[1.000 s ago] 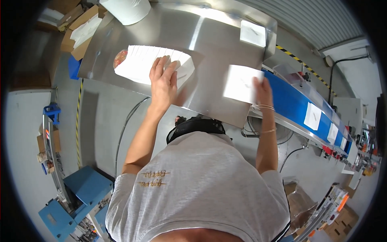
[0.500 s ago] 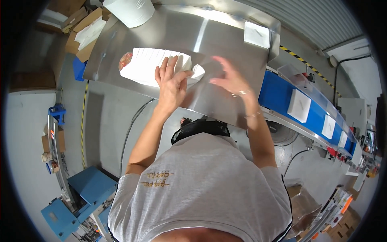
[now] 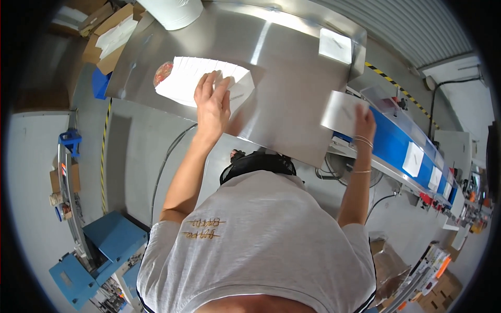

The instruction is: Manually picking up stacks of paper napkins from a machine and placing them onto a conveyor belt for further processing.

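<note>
A fanned row of white flat packets lies on the steel table to my left. At its far left end is a round red-and-clear object, too small to make out. My left hand rests on the row's right part, fingers spread and lying on the top packet. Off the table's right side, my right hand grips a single white packet by its right edge. That packet is tilted and slightly blurred, over the near end of the blue conveyor belt.
Several white packets lie spaced along the belt beside a clear guard. Another white packet sits at the steel table's back right corner. A white bucket stands at the back left, near an open cardboard box.
My right hand has gone right from beside the row to the belt, now with a packet in it. The packets on the belt have travelled farther along. My left hand has shifted slightly left.
</note>
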A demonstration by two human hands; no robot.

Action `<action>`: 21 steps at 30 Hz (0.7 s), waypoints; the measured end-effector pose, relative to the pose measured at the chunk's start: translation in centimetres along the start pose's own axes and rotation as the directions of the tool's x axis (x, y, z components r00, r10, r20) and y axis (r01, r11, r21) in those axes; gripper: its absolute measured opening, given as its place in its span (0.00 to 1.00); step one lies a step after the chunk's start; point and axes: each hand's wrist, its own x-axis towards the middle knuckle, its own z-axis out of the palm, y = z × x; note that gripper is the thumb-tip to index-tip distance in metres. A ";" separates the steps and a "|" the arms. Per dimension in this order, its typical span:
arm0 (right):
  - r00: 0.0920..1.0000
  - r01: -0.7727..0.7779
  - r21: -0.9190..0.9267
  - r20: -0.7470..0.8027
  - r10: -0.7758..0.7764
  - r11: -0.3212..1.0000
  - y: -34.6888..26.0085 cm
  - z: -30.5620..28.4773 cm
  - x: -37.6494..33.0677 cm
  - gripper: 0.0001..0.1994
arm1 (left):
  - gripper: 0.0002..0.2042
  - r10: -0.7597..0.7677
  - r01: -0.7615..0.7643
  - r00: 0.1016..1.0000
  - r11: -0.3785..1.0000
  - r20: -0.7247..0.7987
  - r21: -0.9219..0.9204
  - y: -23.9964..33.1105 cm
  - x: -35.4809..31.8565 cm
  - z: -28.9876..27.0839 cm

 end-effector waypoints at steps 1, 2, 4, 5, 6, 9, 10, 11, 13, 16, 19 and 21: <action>0.997 0.047 -0.022 -0.068 -0.048 0.999 1.9 -1.4 0.7 0.22 | 0.17 0.011 -0.011 1.000 1.000 0.005 0.005 -0.1 0.0 0.1; 0.986 0.092 -0.046 -0.134 -0.098 0.995 2.4 -2.4 0.6 0.23 | 0.17 0.021 -0.021 1.000 1.000 0.011 0.010 -0.1 -0.1 0.2; 0.919 0.044 -0.438 -0.334 -0.208 0.898 1.9 -2.3 -0.5 0.25 | 0.17 0.010 -0.010 1.000 1.000 0.005 0.009 0.0 -0.2 0.3; 0.801 -0.120 -0.736 -0.468 -0.373 0.667 1.0 -2.3 -1.0 0.26 | 0.16 -0.002 0.002 1.000 1.000 0.003 -0.009 0.2 -0.2 0.4; 0.832 0.035 -0.675 -0.389 -0.396 0.737 0.1 -2.1 -0.8 0.29 | 0.16 -0.012 0.013 1.000 1.000 0.001 -0.027 0.2 -0.1 0.3; 0.784 0.619 -0.123 0.157 -0.601 0.776 -7.0 1.9 -2.1 0.28 | 0.16 0.004 -0.004 1.000 1.000 0.024 -0.001 0.2 -0.1 0.0; 0.667 0.704 0.133 0.213 -0.714 0.697 -9.8 4.0 -3.3 0.27 | 0.16 0.017 -0.016 0.999 1.000 0.028 -0.008 0.3 0.1 -0.1; 0.677 0.529 0.254 0.450 -0.583 0.810 -13.6 5.3 -4.8 0.28 | 0.16 0.019 -0.020 0.998 1.000 0.064 0.010 0.3 0.0 -0.3; 0.503 0.439 0.478 0.571 -0.649 0.761 -17.6 8.4 -6.1 0.27 | 0.16 0.033 -0.035 0.994 0.999 0.100 0.020 0.3 0.2 -0.6; 0.386 0.580 0.489 0.540 -0.748 0.652 -18.7 12.0 -5.2 0.26 | 0.17 0.071 -0.076 0.984 0.997 0.165 0.025 0.6 0.6 -0.8; 0.411 0.565 0.522 0.493 -0.767 0.639 -17.1 12.3 -5.3 0.23 | 0.20 0.000 0.006 0.994 0.998 0.106 -0.060 0.4 1.0 -0.8; 0.560 0.187 0.603 0.583 -0.589 0.775 -14.5 11.8 -5.2 0.18 | 0.19 -0.034 0.035 0.999 0.999 0.035 -0.036 -0.2 0.8 -0.5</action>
